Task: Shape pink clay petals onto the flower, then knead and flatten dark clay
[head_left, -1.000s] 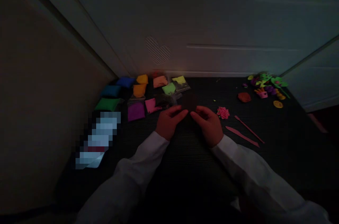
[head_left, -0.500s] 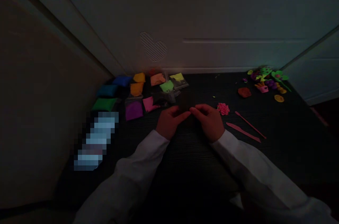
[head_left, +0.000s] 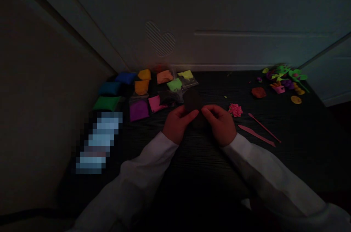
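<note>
In the head view, a flat dark brown piece of modelling clay [head_left: 192, 100] is pinched between my two hands above the black table. My left hand [head_left: 177, 124] grips it with thumb and bent fingers from the left. From the right, my right hand [head_left: 219, 124] pinches its edge, thumb close to the left thumb. The dim light blurs the clay's outline. Just right of my right hand lies a pink ruffled clay flower [head_left: 235, 110]. Beyond it rest a pink modelling knife [head_left: 256, 135] and a thin pink modelling stick [head_left: 264, 127].
Bags of coloured clay, including a purple bag [head_left: 139, 110] and a green bag [head_left: 106, 103], lie at the left. A blurred-out bright screen [head_left: 100, 144] is nearer. Toward the back right are a reddish-brown clay lump [head_left: 259, 92], a yellow disc [head_left: 296, 99] and clay figures [head_left: 283, 75].
The view has shifted slightly, so the table things at the right appear farther right. My hands keep hold of the dark clay, more of which shows above the left thumb.
</note>
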A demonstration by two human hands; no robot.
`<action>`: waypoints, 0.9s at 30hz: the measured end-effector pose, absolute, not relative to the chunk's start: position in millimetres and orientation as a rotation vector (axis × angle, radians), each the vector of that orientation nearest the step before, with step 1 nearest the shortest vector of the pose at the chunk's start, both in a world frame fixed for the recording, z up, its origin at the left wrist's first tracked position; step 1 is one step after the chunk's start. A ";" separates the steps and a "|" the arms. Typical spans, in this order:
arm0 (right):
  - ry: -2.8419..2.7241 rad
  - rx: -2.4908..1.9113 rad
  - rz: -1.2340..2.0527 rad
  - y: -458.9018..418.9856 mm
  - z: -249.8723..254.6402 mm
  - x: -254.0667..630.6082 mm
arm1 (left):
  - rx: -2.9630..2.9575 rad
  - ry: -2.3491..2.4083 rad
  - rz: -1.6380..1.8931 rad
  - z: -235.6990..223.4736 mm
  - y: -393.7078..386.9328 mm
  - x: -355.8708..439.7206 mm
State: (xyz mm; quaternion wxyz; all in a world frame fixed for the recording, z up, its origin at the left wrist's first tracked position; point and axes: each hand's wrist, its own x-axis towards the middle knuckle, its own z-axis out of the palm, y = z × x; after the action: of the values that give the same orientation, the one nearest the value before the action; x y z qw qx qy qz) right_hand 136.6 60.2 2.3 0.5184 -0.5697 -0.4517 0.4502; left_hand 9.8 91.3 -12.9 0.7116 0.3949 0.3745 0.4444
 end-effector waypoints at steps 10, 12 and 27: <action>-1.128 -1.397 1.066 58.4 1.4 134.5 | 0.871 0.847 1.036 -12.0 91.1 10.7; -1.137 -1.416 1.027 58.2 3.2 135.9 | 0.882 0.862 1.017 -11.9 90.7 10.5; -1.084 -1.378 1.159 59.9 3.6 139.0 | 0.911 0.912 0.935 -13.9 92.0 6.0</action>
State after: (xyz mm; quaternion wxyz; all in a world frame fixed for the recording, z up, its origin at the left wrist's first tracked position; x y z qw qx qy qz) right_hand 139.0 59.9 3.6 0.4967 -0.5690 -0.4478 0.4785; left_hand 6.0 92.0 -13.9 0.6993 0.4088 0.4095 0.4197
